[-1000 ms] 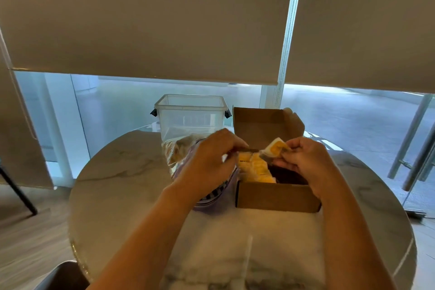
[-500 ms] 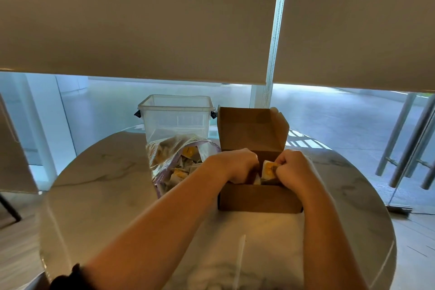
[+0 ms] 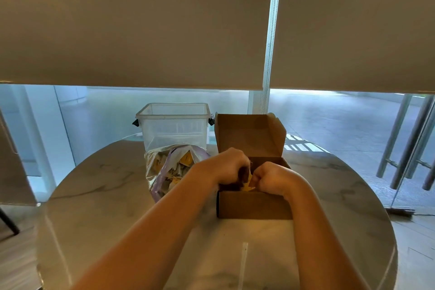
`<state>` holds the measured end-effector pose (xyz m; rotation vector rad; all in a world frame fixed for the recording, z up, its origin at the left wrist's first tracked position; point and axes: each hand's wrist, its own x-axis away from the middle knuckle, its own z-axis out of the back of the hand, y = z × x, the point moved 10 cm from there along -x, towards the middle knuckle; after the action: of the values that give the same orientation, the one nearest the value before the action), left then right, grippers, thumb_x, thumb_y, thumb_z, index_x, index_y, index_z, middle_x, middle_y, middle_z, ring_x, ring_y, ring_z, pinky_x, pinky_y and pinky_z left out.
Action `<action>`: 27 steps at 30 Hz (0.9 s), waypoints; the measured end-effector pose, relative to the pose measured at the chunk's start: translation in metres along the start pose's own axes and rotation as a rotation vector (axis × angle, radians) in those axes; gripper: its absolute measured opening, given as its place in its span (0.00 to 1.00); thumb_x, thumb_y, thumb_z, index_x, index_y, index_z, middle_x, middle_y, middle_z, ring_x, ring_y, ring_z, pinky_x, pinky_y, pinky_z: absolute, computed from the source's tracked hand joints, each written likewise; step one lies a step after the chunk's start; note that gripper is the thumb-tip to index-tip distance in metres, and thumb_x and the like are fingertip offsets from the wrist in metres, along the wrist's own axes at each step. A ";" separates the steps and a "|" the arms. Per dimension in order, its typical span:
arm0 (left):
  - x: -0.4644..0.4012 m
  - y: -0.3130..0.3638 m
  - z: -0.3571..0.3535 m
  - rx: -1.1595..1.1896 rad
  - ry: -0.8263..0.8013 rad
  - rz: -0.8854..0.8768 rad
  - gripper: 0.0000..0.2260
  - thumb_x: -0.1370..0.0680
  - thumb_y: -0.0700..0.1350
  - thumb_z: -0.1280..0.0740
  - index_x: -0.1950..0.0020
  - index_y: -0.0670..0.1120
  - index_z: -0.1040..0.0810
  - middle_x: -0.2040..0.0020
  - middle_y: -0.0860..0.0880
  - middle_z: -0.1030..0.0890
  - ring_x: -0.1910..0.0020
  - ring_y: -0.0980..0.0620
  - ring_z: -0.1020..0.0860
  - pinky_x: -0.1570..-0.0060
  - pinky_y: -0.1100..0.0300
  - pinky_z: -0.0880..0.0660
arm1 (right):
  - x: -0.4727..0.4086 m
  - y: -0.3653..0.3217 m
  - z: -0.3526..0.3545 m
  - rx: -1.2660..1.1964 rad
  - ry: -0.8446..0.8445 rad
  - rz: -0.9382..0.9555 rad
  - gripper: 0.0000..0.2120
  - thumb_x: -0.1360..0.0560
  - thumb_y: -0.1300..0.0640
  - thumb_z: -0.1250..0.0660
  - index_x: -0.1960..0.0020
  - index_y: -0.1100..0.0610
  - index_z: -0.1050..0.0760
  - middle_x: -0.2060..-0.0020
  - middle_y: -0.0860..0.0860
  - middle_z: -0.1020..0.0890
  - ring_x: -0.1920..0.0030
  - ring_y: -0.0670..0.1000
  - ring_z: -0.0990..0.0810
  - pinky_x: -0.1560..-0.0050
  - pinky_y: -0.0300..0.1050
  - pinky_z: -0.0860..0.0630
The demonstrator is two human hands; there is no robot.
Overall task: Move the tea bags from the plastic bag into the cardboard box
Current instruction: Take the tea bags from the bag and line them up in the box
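Both my hands were down inside the cardboard box (image 3: 254, 203), which sat toward the far right part of the round marble tabletop (image 3: 98, 207), its lid flap standing upright behind them. My left hand (image 3: 229, 167) reached in from the box's left side with its fingers curled downward, and my right hand (image 3: 270, 178) was balled up just beside it, knuckles toward me. Between the two a yellow tea bag (image 3: 247, 185) showed, low in the box near its front wall. My right fingers seemed to be pinched on it, though my knuckles hid the actual contact. I could not tell whether my left hand held anything, since its fingertips were lost in the shadow of the box.

The plastic bag (image 3: 162, 172) stood just left of the box, touching or nearly touching it, its mouth open and sagging, with more tea bags (image 3: 182, 160) heaped inside, yellow and pale wrappers mixed together. Behind the bag, at the far edge of the tabletop, stood a clear plastic tub (image 3: 174, 125) with dark clips on its sides. Roller blinds (image 3: 141, 26) hung across the window beyond the table.
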<state>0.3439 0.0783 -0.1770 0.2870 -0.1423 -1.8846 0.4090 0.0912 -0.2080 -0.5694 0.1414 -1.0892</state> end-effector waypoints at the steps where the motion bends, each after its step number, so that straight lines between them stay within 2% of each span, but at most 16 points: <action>1: 0.004 0.003 0.011 0.044 0.040 -0.014 0.06 0.27 0.35 0.31 0.56 0.46 0.23 0.62 0.56 0.26 0.62 0.59 0.26 0.59 0.68 0.30 | -0.001 -0.001 -0.001 0.000 -0.004 0.005 0.08 0.23 0.58 0.37 0.47 0.58 0.21 0.55 0.53 0.20 0.57 0.48 0.24 0.51 0.41 0.26; 4: 0.028 0.011 0.055 0.175 0.255 -0.067 0.07 0.27 0.37 0.31 0.53 0.47 0.23 0.58 0.57 0.25 0.58 0.61 0.24 0.57 0.73 0.26 | -0.001 0.004 0.005 -0.022 0.024 -0.007 0.06 0.25 0.59 0.33 0.48 0.56 0.22 0.59 0.49 0.24 0.59 0.46 0.26 0.56 0.38 0.28; 6: 0.053 0.010 0.080 0.239 0.450 -0.051 0.07 0.26 0.36 0.32 0.53 0.47 0.23 0.58 0.60 0.25 0.58 0.64 0.24 0.56 0.76 0.28 | -0.001 0.017 0.015 -0.063 0.095 -0.079 0.08 0.26 0.62 0.32 0.47 0.57 0.23 0.58 0.50 0.24 0.59 0.47 0.26 0.62 0.38 0.29; 8: 0.080 0.001 0.094 0.286 0.622 0.002 0.08 0.26 0.35 0.32 0.55 0.49 0.23 0.59 0.61 0.25 0.58 0.66 0.24 0.57 0.77 0.29 | 0.000 0.027 0.021 -0.055 0.157 -0.148 0.06 0.25 0.64 0.35 0.49 0.59 0.23 0.56 0.54 0.24 0.58 0.50 0.24 0.63 0.40 0.30; 10: 0.104 -0.013 0.095 0.318 0.746 0.061 0.09 0.25 0.35 0.33 0.57 0.49 0.23 0.59 0.60 0.23 0.58 0.63 0.23 0.56 0.75 0.26 | 0.000 0.024 0.019 -0.001 0.157 -0.155 0.05 0.24 0.64 0.38 0.52 0.59 0.24 0.58 0.55 0.24 0.57 0.52 0.24 0.58 0.43 0.27; 13: 0.131 -0.037 0.090 0.367 0.887 0.097 0.11 0.26 0.32 0.33 0.59 0.48 0.22 0.58 0.56 0.21 0.56 0.56 0.21 0.55 0.65 0.23 | -0.002 0.010 0.009 -0.018 0.121 -0.089 0.10 0.23 0.63 0.40 0.48 0.59 0.21 0.54 0.55 0.21 0.52 0.54 0.22 0.46 0.48 0.24; 16: 0.151 -0.044 0.094 0.346 1.004 0.067 0.16 0.29 0.27 0.34 0.62 0.50 0.22 0.57 0.53 0.21 0.56 0.55 0.21 0.56 0.69 0.24 | -0.003 0.012 0.014 -0.028 0.167 -0.091 0.11 0.23 0.65 0.40 0.47 0.59 0.20 0.53 0.55 0.20 0.54 0.53 0.22 0.46 0.49 0.23; 18: 0.164 -0.039 0.102 0.254 1.075 0.035 0.14 0.31 0.26 0.34 0.63 0.46 0.21 0.56 0.52 0.22 0.54 0.58 0.24 0.56 0.73 0.27 | -0.002 0.021 0.021 -0.071 0.234 -0.097 0.11 0.24 0.66 0.38 0.48 0.59 0.20 0.54 0.56 0.20 0.55 0.53 0.21 0.49 0.48 0.21; 21: 0.177 -0.039 0.103 0.086 1.123 0.007 0.07 0.34 0.33 0.33 0.65 0.44 0.19 0.54 0.53 0.23 0.50 0.64 0.29 0.52 0.73 0.34 | 0.010 0.010 0.041 -0.155 0.461 0.018 0.11 0.24 0.66 0.39 0.47 0.56 0.21 0.53 0.55 0.19 0.54 0.53 0.20 0.50 0.50 0.20; 23: 0.177 -0.050 0.095 0.045 1.069 0.040 0.07 0.35 0.36 0.33 0.66 0.47 0.19 0.53 0.54 0.22 0.47 0.67 0.32 0.50 0.71 0.36 | 0.026 -0.021 0.044 -0.278 0.511 0.200 0.09 0.23 0.63 0.37 0.49 0.51 0.23 0.54 0.50 0.19 0.57 0.50 0.19 0.54 0.46 0.19; 25: 0.173 -0.063 0.085 0.114 1.001 0.079 0.11 0.36 0.34 0.34 0.64 0.50 0.19 0.52 0.54 0.21 0.47 0.66 0.30 0.50 0.74 0.35 | 0.040 -0.062 0.028 -0.470 0.336 0.359 0.09 0.23 0.62 0.35 0.54 0.48 0.24 0.59 0.48 0.18 0.62 0.48 0.18 0.63 0.38 0.19; 27: 0.169 -0.070 0.080 0.208 0.958 0.097 0.13 0.35 0.31 0.36 0.61 0.48 0.18 0.51 0.51 0.22 0.48 0.62 0.26 0.52 0.75 0.31 | 0.048 -0.098 -0.002 -0.566 0.099 0.437 0.07 0.24 0.63 0.35 0.52 0.51 0.23 0.61 0.49 0.17 0.65 0.47 0.17 0.64 0.36 0.20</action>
<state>0.2073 -0.0623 -0.1386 1.2560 0.2956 -1.4604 0.3527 0.0156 -0.1522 -0.9379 0.6451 -0.6407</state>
